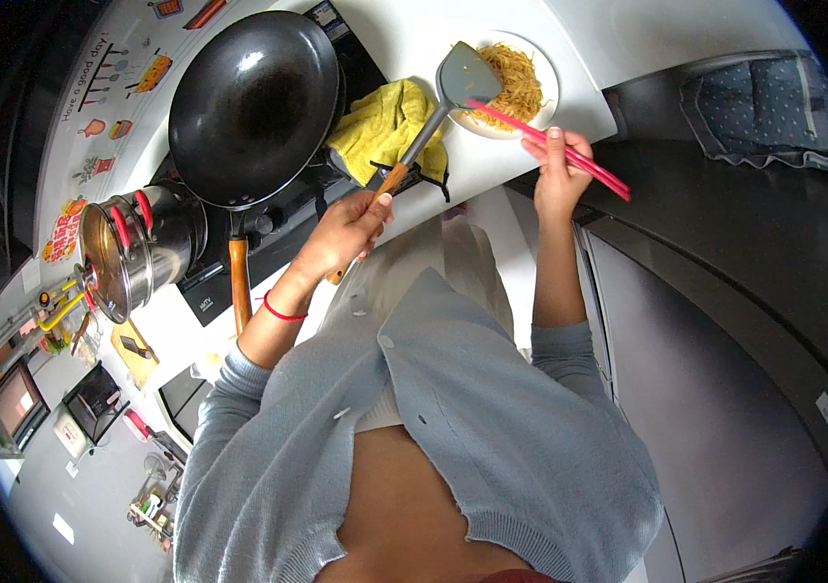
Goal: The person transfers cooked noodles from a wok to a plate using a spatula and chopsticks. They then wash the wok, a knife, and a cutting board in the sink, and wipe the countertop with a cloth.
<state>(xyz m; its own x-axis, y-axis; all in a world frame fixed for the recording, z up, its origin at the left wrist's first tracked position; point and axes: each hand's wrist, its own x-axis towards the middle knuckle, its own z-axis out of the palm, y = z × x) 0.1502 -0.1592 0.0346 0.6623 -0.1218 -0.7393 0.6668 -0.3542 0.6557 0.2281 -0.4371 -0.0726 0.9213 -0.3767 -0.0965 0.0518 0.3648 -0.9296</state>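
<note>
My left hand (348,232) grips the wooden handle of a grey spatula (463,76). The spatula's head hangs over the left part of a white plate (551,76) that holds a heap of brown noodles (519,84). In my right hand (559,171) is a pair of pink chopsticks (596,170). Their tips meet the lower edge of the spatula head. A few small food bits cling to the spatula. To the left, a black wok (253,109) with a wooden handle sits on the stove, its inside bare and shiny.
A crumpled yellow cloth (388,124) lies between the wok and the plate. A lidded steel pot (159,233) with red handles stands on the black gas stove (213,295). At right is a dark fridge top (734,204) with a dotted blue cloth (771,109). A cutting board (133,350) lies further left.
</note>
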